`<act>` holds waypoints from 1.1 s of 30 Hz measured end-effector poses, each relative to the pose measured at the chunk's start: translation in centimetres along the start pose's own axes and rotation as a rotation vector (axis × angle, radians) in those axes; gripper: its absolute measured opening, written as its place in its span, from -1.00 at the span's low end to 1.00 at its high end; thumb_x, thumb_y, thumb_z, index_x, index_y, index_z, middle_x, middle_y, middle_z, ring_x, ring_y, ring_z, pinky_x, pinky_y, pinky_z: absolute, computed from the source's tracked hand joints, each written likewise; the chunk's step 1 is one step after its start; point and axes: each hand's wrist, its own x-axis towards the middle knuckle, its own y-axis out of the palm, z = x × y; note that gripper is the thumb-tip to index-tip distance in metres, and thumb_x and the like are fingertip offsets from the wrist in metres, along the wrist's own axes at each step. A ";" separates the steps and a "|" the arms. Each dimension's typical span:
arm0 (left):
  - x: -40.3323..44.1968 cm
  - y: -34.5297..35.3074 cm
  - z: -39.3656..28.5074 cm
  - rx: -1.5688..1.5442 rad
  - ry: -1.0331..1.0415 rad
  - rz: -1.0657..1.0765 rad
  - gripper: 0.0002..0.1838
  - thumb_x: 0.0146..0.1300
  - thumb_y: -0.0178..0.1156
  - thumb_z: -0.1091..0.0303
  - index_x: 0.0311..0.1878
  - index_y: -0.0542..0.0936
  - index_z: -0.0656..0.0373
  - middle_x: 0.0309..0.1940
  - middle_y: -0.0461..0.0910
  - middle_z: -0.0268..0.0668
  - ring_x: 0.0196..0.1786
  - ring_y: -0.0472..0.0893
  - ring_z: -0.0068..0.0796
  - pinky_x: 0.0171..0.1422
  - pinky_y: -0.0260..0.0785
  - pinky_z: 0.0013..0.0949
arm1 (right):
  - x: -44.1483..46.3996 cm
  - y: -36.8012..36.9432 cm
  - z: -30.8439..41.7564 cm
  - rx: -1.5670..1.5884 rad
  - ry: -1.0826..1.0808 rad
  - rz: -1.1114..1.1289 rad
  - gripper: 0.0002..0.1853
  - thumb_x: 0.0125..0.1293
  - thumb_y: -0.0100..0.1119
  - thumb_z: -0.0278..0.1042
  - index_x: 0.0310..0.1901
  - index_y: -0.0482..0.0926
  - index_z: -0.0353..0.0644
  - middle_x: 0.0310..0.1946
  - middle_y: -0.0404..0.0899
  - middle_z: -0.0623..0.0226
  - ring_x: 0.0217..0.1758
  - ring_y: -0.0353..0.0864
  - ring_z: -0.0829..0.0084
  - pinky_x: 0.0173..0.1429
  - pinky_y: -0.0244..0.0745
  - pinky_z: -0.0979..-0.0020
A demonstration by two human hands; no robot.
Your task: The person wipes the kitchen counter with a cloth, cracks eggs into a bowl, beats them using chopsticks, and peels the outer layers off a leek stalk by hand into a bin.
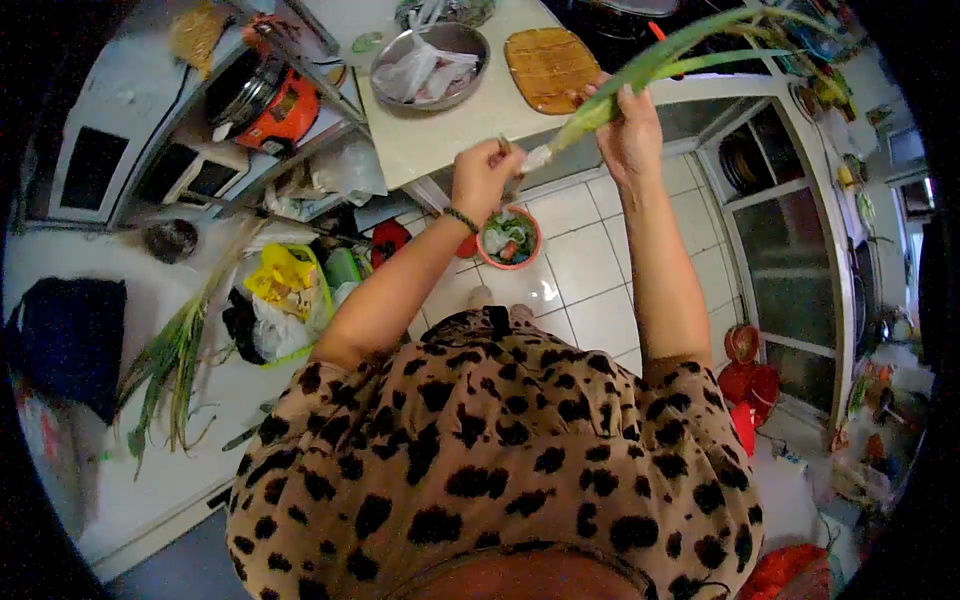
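Note:
A long green onion [655, 65] is held slantwise above the floor, its leaves reaching to the upper right. My right hand [635, 135] is closed around its lower stalk. At the pale root end, the fingers of my left hand [485, 178] are pinched together, with a thin brownish strip beside them. The fingers blur a little, so exactly what they grip there is hard to see. Below my left hand, a bin [538, 245] with an orange-red rim stands on the floor, holding green scraps and plastic.
On the counter [420, 150] are a metal bowl [480, 82] with plastic bags and a wooden cutting board [553, 70]. More green onions [170, 350] lie at left beside a green basket [322, 300] of bags. An orange pot [280, 115] sits on a shelf.

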 end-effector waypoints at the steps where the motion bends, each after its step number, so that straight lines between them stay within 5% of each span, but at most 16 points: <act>1: -0.6 -0.1 1.9 0.129 0.157 0.106 -0.87 0.12 0.20 0.39 -0.41 0.59 0.27 -0.55 0.56 -0.24 -0.52 0.55 -0.50 -0.41 0.36 -0.41 | -0.4 -0.9 0.2 0.052 -0.001 -0.056 -0.85 0.42 -0.15 -0.35 -0.06 0.31 -0.16 -0.15 0.45 0.21 -0.07 0.46 0.31 0.10 0.42 0.12; 4: -0.8 3.0 6.8 0.327 0.451 0.316 -0.79 0.11 0.22 0.33 -0.20 0.62 0.18 -0.39 0.62 -0.17 -0.38 0.61 -0.31 -0.27 0.42 -0.25 | -1.2 -5.2 1.9 0.021 0.034 -0.117 -0.89 0.38 -0.11 -0.36 -0.11 0.31 -0.13 -0.17 0.41 0.24 -0.10 0.42 0.31 0.10 0.39 0.07; 7: -1.6 6.7 8.4 0.452 0.427 0.473 -0.81 0.12 0.20 0.32 -0.20 0.64 0.10 -0.33 0.62 -0.15 -0.30 0.63 -0.23 -0.27 0.47 -0.27 | -2.2 -6.6 6.2 -0.026 0.008 -0.194 -0.91 0.36 -0.08 -0.36 -0.14 0.31 -0.10 -0.22 0.39 0.29 -0.14 0.39 0.35 0.04 0.38 0.13; 8: -2.0 8.2 11.3 0.420 0.431 0.483 -0.81 0.12 0.20 0.32 -0.20 0.64 0.10 -0.33 0.62 -0.15 -0.30 0.63 -0.23 -0.27 0.47 -0.27 | -2.2 -7.5 7.6 -0.064 -0.020 -0.193 -0.91 0.37 -0.07 -0.35 -0.15 0.32 -0.10 -0.23 0.39 0.30 -0.14 0.39 0.36 0.02 0.38 0.16; 9: -1.7 3.4 22.2 0.579 0.474 0.508 -0.81 0.14 0.16 0.26 -0.21 0.64 0.05 -0.34 0.61 -0.16 -0.27 0.61 -0.21 -0.21 0.47 -0.22 | -0.1 -5.4 0.4 0.019 -0.005 -0.075 -0.90 0.36 -0.04 -0.34 -0.14 0.33 -0.09 -0.24 0.38 0.33 -0.15 0.38 0.41 0.00 0.36 0.20; 12: -2.8 3.2 28.4 0.250 -0.110 0.640 -0.75 0.20 0.10 0.11 -0.23 0.65 -0.01 -0.32 0.62 -0.16 -0.22 0.61 -0.15 -0.15 0.47 -0.12 | 0.9 -6.0 1.5 0.013 -0.009 -0.146 -0.88 0.36 0.00 -0.33 -0.13 0.34 -0.09 -0.24 0.38 0.35 -0.17 0.38 0.43 0.01 0.33 0.19; 14: -2.4 3.0 28.5 0.662 -0.175 0.739 -0.72 0.24 0.07 0.06 -0.22 0.65 0.01 -0.30 0.63 -0.15 -0.26 0.62 -0.09 -0.17 0.47 -0.10 | 1.3 -6.0 1.7 0.045 -0.021 -0.146 -0.86 0.35 0.02 -0.33 -0.10 0.37 -0.10 -0.25 0.39 0.37 -0.20 0.38 0.46 0.00 0.31 0.24; 17: -3.0 6.0 35.9 0.684 -0.270 0.806 -0.69 0.21 0.10 0.07 -0.22 0.64 0.09 -0.27 0.62 -0.09 -0.23 0.61 -0.04 -0.11 0.46 -0.12 | 0.7 -6.2 2.6 0.000 -0.052 -0.146 -0.81 0.34 0.05 -0.30 -0.06 0.39 -0.10 -0.27 0.40 0.43 -0.20 0.37 0.51 -0.02 0.29 0.31; 21: -4.6 9.5 47.2 0.677 -0.109 1.012 -0.68 0.09 0.25 0.22 -0.10 0.59 0.14 -0.15 0.58 -0.01 -0.09 0.57 -0.08 0.01 0.44 -0.14 | 0.4 -6.9 2.3 -0.090 -0.035 -0.179 -0.77 0.32 0.09 -0.23 -0.05 0.39 -0.07 -0.26 0.41 0.45 -0.17 0.39 0.51 0.00 0.31 0.31; 24: -1.8 8.7 36.0 0.513 0.062 0.802 -0.64 0.03 0.27 0.36 -0.04 0.56 0.15 -0.09 0.56 -0.03 -0.07 0.56 -0.10 0.02 0.44 -0.18 | -0.2 -7.6 -0.4 -0.127 0.025 -0.232 -0.74 0.32 0.09 -0.17 -0.03 0.39 -0.04 -0.20 0.41 0.39 -0.11 0.42 0.43 0.05 0.39 0.22; 27: 1.7 6.5 21.9 0.364 -0.045 0.680 -0.71 0.10 0.16 0.46 -0.06 0.53 0.23 -0.10 0.54 -0.08 0.00 0.51 -0.09 0.07 0.40 -0.23 | -0.5 -6.4 -2.7 -0.118 0.055 -0.248 -0.73 0.36 0.02 -0.22 0.00 0.36 -0.13 -0.18 0.45 0.27 -0.05 0.47 0.30 0.10 0.45 0.12; 29: 2.0 4.8 14.7 0.077 0.113 0.400 -0.69 0.13 0.14 0.46 -0.02 0.51 0.24 -0.09 0.55 -0.09 0.00 0.52 -0.12 0.05 0.39 -0.22 | -0.8 -5.8 -4.3 -0.096 0.154 -0.232 -0.69 0.38 -0.01 -0.24 0.06 0.33 -0.19 -0.11 0.47 0.23 0.01 0.47 0.27 0.14 0.43 0.07; 30: 2.9 3.5 10.5 0.088 0.353 0.314 -0.69 0.14 0.12 0.48 -0.01 0.51 0.23 -0.11 0.56 -0.11 -0.08 0.56 -0.13 -0.02 0.42 -0.20 | -1.0 -5.1 -4.8 -0.066 0.172 -0.213 -0.69 0.38 -0.01 -0.24 0.06 0.33 -0.19 -0.11 0.47 0.23 0.01 0.47 0.27 0.14 0.43 0.07; 32: 3.3 1.8 7.2 0.025 0.280 0.330 -0.70 0.18 0.11 0.46 0.01 0.49 0.22 -0.18 0.56 -0.15 -0.23 0.59 -0.27 -0.13 0.44 -0.31 | -0.5 -3.7 -6.5 -0.042 0.249 -0.104 -0.63 0.35 0.05 -0.19 0.06 0.32 -0.21 -0.09 0.40 0.28 0.04 0.40 0.32 0.18 0.35 0.14; 33: 3.0 2.7 4.0 -0.055 0.081 0.511 -0.72 0.20 0.11 0.44 0.00 0.48 0.22 -0.20 0.56 -0.19 -0.27 0.57 -0.36 -0.16 0.43 -0.38 | -0.9 -3.9 -4.5 0.017 0.284 -0.035 -0.61 0.37 0.00 -0.20 0.12 0.31 -0.25 -0.01 0.40 0.23 0.08 0.40 0.28 0.23 0.32 0.16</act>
